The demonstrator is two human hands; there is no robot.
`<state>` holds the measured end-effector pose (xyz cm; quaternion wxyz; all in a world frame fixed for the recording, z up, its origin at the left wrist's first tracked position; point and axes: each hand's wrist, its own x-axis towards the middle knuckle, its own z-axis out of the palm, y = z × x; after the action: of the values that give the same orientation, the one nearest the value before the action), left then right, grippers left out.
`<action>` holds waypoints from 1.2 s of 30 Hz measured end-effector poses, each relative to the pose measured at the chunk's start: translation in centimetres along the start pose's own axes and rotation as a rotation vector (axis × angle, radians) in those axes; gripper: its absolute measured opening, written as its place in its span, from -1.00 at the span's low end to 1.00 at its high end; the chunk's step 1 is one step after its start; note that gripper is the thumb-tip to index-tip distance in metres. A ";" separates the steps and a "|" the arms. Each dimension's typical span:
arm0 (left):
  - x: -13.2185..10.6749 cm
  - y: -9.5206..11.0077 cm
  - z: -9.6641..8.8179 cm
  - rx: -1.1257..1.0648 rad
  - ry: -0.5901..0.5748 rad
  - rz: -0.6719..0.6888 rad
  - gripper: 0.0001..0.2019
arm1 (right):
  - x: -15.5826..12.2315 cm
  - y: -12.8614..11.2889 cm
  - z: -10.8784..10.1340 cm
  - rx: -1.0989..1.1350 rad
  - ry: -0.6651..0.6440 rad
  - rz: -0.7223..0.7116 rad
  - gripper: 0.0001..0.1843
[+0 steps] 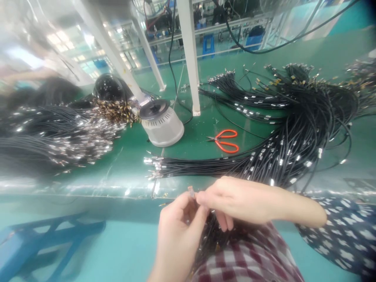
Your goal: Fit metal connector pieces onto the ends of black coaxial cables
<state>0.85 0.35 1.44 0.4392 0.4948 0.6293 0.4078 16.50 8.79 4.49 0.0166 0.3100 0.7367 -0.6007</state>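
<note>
Smooth, plastic-looking black cables [205, 166] with shiny metal tips [155, 162] rest on a glossy green tabletop [194, 137].
Scissors [216, 139] pair metal blades [210, 138] with slick orange handles [229, 150]; a matt plastic housing [166, 129] carries a glossier dark top [153, 109]; checked cloth [243, 262] and a printed fabric sleeve [346, 229] look matt; the held piece [191, 190], blurred, may be clear plastic.

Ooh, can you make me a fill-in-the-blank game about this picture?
1. The scissors lie on a ____ table.
2. The cables heaped on the right are mainly coloured ____.
3. The left hand and right hand wear no ____.
4. The patterned sleeve shows at the picture's ____ edge.

Missing words: green; black; gloves; right.
</note>
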 end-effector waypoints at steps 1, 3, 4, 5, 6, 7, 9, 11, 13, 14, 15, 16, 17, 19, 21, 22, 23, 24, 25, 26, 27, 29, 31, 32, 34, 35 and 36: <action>0.0 -0.2 0.1 0.035 0.011 -0.002 -0.82 | 0.0 0.1 0.1 0.041 -0.021 0.022 -0.25; 0.0 -0.6 0.2 0.103 0.029 -0.002 -0.81 | 0.2 0.3 0.2 0.142 -0.081 0.053 -0.26; 0.1 -0.7 0.3 0.130 0.035 -0.001 -0.79 | 0.3 0.4 0.3 0.192 -0.109 0.053 -0.26; 0.1 -0.8 0.3 0.138 0.039 -0.002 -0.79 | 0.4 0.5 0.3 0.237 -0.137 0.047 -0.26; 0.2 -0.9 0.3 0.122 0.039 -0.007 -0.80 | 0.6 0.7 0.4 0.277 -0.156 0.038 -0.26; 0.2 -0.9 0.3 0.084 0.035 -0.019 -0.81 | 0.8 1.0 0.4 0.315 -0.158 0.030 -0.26; 0.3 -1.1 0.1 -0.055 0.010 -0.094 -0.84 | 1.3 1.6 0.5 0.376 -0.119 0.046 -0.28; 0.4 -1.3 -0.4 -0.233 -0.012 -0.210 -0.82 | 1.6 2.2 0.7 0.411 0.001 0.063 -0.31; 0.6 -1.6 -0.8 -0.378 -0.010 -0.295 -0.77 | 1.7 2.6 1.0 0.428 0.168 0.022 -0.38; 0.7 -1.7 -1.0 -0.430 -0.008 -0.312 -0.76 | 1.7 2.6 1.3 0.420 0.264 -0.020 -0.45; 0.8 -1.8 -1.1 -0.466 -0.004 -0.316 -0.75 | 1.6 2.6 1.6 0.402 0.362 -0.066 -0.52; 0.9 -1.9 -1.2 -0.486 -0.001 -0.317 -0.75 | 1.5 2.5 1.9 0.381 0.446 -0.105 -0.59; 1.0 -1.9 -1.2 -0.498 0.001 -0.319 -0.76 | 1.4 2.3 2.2 0.360 0.511 -0.133 -0.63; 1.1 -1.7 -1.1 -0.511 0.011 -0.318 -0.76 | 1.3 1.9 2.9 0.341 0.599 -0.147 -0.64; 1.0 -1.5 -0.9 -0.516 0.019 -0.314 -0.75 | 1.3 1.7 3.3 0.370 0.644 -0.138 -0.68; 1.0 -1.4 -0.8 -0.515 0.020 -0.308 -0.76 | 1.4 1.7 3.4 0.393 0.659 -0.134 -0.72; 0.9 -1.2 -0.7 -0.513 0.024 -0.298 -0.77 | 1.4 1.7 3.3 0.421 0.673 -0.131 -0.75; 0.7 -1.1 -0.6 -0.516 0.027 -0.282 -0.78 | 1.4 1.7 3.2 0.456 0.681 -0.125 -0.76; 0.6 -0.9 -0.5 -0.524 0.028 -0.261 -0.78 | 1.4 1.8 3.0 0.502 0.676 -0.119 -0.75; 0.4 -0.8 -0.4 -0.538 0.028 -0.236 -0.75 | 1.4 1.9 2.7 0.562 0.657 -0.113 -0.73; 0.3 -0.6 -0.3 -0.549 0.029 -0.211 -0.70 | 1.4 2.0 2.5 0.630 0.632 -0.105 -0.71; -0.1 -0.4 -0.1 -0.546 0.032 -0.170 -0.61 | 1.4 2.1 2.0 0.759 0.561 -0.101 -0.66; -0.3 -0.2 0.1 -0.501 0.040 -0.147 -0.55 | 1.4 2.0 1.8 0.836 0.503 -0.108 -0.61; -0.4 -0.1 0.1 -0.473 0.043 -0.140 -0.54 | 1.4 2.0 1.8 0.848 0.488 -0.113 -0.59; -0.6 0.0 0.3 -0.430 0.044 -0.135 -0.57 | 1.3 1.9 1.9 0.844 0.478 -0.121 -0.56; -0.6 0.0 0.3 -0.414 0.044 -0.137 -0.58 | 1.3 1.8 2.0 0.834 0.481 -0.123 -0.56; -0.7 0.1 0.3 -0.401 0.045 -0.141 -0.59 | 1.2 1.7 2.1 0.823 0.488 -0.124 -0.56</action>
<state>1.29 -0.29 1.53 0.5421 0.3430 0.5785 0.5038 15.60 7.63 1.95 -0.3165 0.3782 0.4374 -0.7520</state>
